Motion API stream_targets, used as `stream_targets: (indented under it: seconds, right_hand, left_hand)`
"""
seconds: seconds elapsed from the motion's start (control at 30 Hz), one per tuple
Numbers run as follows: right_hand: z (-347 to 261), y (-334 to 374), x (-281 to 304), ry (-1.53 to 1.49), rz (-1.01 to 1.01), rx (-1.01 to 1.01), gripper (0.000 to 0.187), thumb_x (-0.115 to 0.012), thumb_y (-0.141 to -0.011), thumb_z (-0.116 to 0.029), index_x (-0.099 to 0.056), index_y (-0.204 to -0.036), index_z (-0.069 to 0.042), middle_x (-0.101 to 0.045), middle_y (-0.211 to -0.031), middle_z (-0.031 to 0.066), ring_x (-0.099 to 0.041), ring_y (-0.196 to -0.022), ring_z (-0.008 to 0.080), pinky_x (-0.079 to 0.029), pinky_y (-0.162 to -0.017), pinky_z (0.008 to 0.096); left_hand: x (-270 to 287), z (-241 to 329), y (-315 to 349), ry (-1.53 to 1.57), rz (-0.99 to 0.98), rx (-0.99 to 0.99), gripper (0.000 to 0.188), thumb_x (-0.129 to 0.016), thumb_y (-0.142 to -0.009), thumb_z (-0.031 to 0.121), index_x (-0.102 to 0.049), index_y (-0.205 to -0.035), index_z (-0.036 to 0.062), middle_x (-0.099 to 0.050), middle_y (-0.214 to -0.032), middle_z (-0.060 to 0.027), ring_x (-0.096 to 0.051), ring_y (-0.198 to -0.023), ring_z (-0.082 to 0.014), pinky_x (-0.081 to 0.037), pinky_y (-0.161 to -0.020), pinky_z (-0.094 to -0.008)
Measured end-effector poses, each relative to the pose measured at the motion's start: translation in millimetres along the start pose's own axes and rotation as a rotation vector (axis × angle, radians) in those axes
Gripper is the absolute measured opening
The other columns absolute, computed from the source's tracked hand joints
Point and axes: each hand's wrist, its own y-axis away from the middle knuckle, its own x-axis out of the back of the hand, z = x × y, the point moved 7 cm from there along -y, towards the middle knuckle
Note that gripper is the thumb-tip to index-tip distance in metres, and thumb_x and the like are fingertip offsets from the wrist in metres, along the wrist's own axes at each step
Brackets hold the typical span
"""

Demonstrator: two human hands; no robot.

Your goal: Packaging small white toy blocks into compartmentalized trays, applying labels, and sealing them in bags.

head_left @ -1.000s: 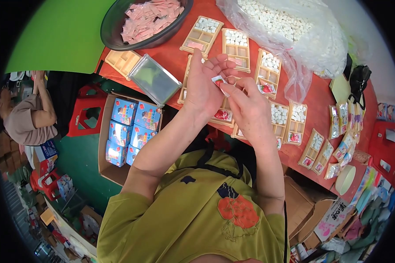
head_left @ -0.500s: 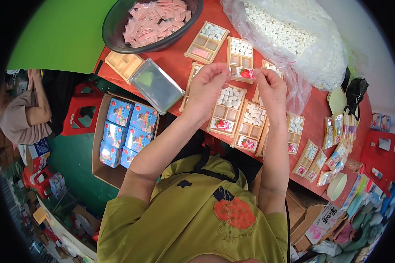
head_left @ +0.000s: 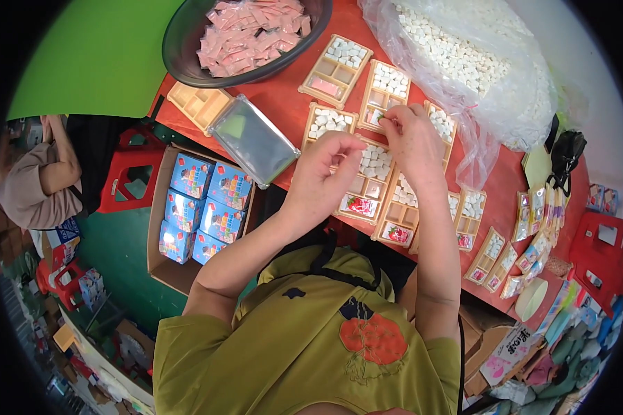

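My right hand (head_left: pixel 417 144) is over the tan compartment tray (head_left: pixel 372 95) at the back middle. Its fingertips pinch a small clear packet with a red strawberry print (head_left: pixel 381 120), mostly covered by the fingers. My left hand (head_left: pixel 325 173) hovers above the near trays, thumb and forefinger curled close together; whether anything is between them cannot be made out. Under and beside my hands, several trays hold white cubes (head_left: pixel 375 162) that look like marshmallows. A strawberry packet (head_left: pixel 358 205) lies in one near tray, and another packet (head_left: pixel 397 234) in the tray beside it.
A dark basin (head_left: pixel 176 62) of pink sachets stands back left, a big clear bag (head_left: pixel 526 104) of white cubes back right. A clear-lidded container (head_left: pixel 256 142) sits by the table's left edge. Below is a carton (head_left: pixel 160 266) of blue boxes. Another person's arm (head_left: pixel 64 159) shows far left.
My right hand has brought the strawberry packet left and down at the back middle tray. My left hand has moved toward me, away from the packet. The whole view has shifted slightly.
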Motion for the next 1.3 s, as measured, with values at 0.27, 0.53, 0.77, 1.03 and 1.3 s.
stream_targets:
  seconds: [0.27,0.53,0.77,1.03,1.3]
  right_hand:
    - [-19,13,29,-0.136,0.134,0.052,0.016,-0.065,-0.090,-0.018,-0.067,-0.098,-0.004,-0.061,-0.092,0.0140,-0.061,-0.071,0.0272,-0.049,-0.067,0.0387]
    - [-28,13,39,-0.343,-0.009,0.083,0.014,-0.064,-0.091,-0.010,-0.064,-0.099,0.002,-0.063,-0.087,0.0119,-0.058,-0.064,0.0205,-0.047,-0.061,0.0323]
    - [-36,-8,36,-0.279,0.074,0.181,0.016,-0.064,-0.091,-0.012,-0.065,-0.102,0.001,-0.065,-0.090,0.0156,-0.061,-0.067,0.0255,-0.048,-0.064,0.0354]
    - [1,12,66,-0.405,0.091,0.057,0.013,-0.064,-0.091,-0.008,-0.064,-0.100,0.001,-0.064,-0.084,0.0131,-0.058,-0.064,0.0188,-0.047,-0.060,0.0312]
    - [25,38,73,-0.499,0.042,-0.062,0.011,-0.063,-0.092,-0.006,-0.064,-0.100,0.002,-0.063,-0.084,0.0110,-0.059,-0.065,0.0162,-0.047,-0.060,0.0286]
  left_hand:
    - [83,89,-51,-0.402,0.138,-0.245,0.013,-0.061,-0.091,0.005,-0.066,-0.101,0.0004,-0.065,-0.089,-0.0084,-0.062,-0.079,-0.0156,-0.049,-0.071,-0.0271]
    - [156,74,-180,-1.241,-0.078,-0.034,0.024,-0.065,-0.084,0.022,-0.070,-0.095,0.0012,-0.071,-0.091,-0.0166,-0.068,-0.086,-0.0319,-0.053,-0.078,-0.0399]
    - [88,114,-216,-1.451,0.007,-0.466,0.021,-0.065,-0.084,0.020,-0.070,-0.099,0.0056,-0.064,-0.105,-0.0122,-0.058,-0.107,-0.0304,-0.047,-0.092,-0.0413]
    - [92,97,-369,-1.461,0.045,-0.368,0.031,-0.063,-0.082,0.030,-0.071,-0.081,-0.0003,-0.070,-0.079,-0.0178,-0.067,-0.076,-0.0367,-0.052,-0.075,-0.0463]
    - [46,13,-444,-1.420,-0.156,0.051,0.064,-0.075,-0.073,0.052,-0.071,-0.106,-0.0034,-0.069,-0.107,-0.0240,-0.068,-0.098,-0.0343,-0.052,-0.085,-0.0419]
